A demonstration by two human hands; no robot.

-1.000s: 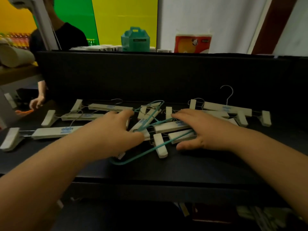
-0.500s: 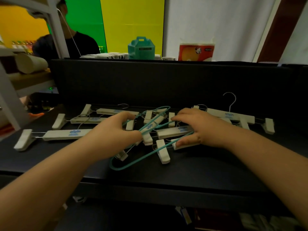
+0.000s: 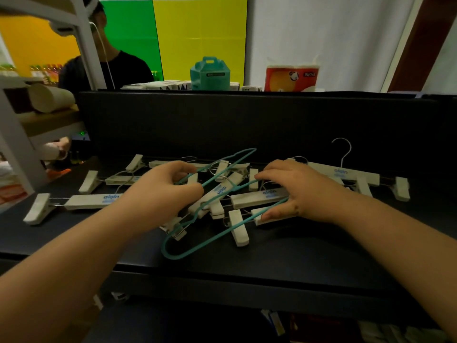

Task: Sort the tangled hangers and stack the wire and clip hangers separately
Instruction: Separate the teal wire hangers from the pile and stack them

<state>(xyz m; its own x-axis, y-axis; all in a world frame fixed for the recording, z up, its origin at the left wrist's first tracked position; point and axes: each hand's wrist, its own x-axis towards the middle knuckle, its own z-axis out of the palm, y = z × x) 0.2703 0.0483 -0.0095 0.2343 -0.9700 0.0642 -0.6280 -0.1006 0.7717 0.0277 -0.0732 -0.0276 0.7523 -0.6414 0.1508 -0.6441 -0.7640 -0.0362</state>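
A teal wire hanger [image 3: 188, 246] lies tangled in a heap of white clip hangers [image 3: 259, 195] at the middle of the black table [image 3: 296, 256]. My left hand [image 3: 163, 191] is shut on the teal wire near its upper left part, raising that side off the heap. My right hand [image 3: 294, 191] presses down on the white clip hangers, its thumb against the teal wire's lower bar. More clip hangers lie to the left [image 3: 91, 200] and to the right [image 3: 346, 173], one with its metal hook upright.
A black back panel [image 3: 247, 125] rises behind the table. A person in a black shirt [image 3: 103, 68] stands behind it at the left, beside a white shelf frame [image 3: 14, 149]. A teal box [image 3: 210, 74] and a red paper-roll pack [image 3: 291, 78] sit beyond the panel.
My left hand has closed on the teal wire hanger and lifted its upper end off the heap. My right hand stays pressed on the clip hangers. The camera has tilted upward.
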